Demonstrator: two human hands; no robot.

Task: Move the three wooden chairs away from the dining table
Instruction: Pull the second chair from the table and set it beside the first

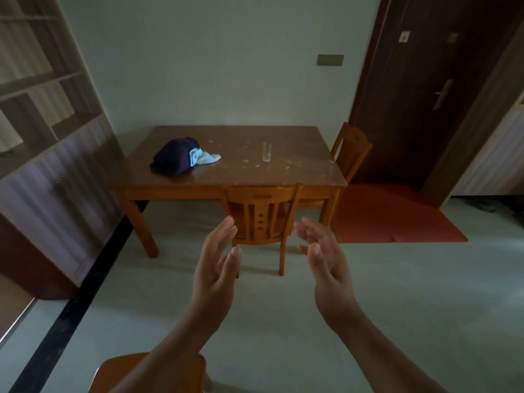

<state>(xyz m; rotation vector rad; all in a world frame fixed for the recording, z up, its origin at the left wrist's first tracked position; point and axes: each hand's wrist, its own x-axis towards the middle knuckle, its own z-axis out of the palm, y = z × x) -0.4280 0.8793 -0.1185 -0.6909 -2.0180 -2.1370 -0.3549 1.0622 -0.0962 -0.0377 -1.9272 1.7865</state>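
Now reaching for the near chair (262, 215), both hands empty

Left hand (217, 268) and right hand (326, 259) are held out open, palms facing each other, fingers loose and gripping nothing, well short of the chair's back. That chair is tucked at the table's (238, 177) near edge; a second chair (351, 150) is at the right side, and what looks like a third (122, 370) already sits apart at the lower left. To do this well I'd take the top rail near both corners, one hand each, lift or tip slightly and draw straight back so the legs clear the table frame without a knock. A jolt could topple the glass (266, 152) on the tabletop, so pull smoothly. The cloth bundle (181, 158) is no concern, and the red mat (397, 217) lies off to the right of the pull path
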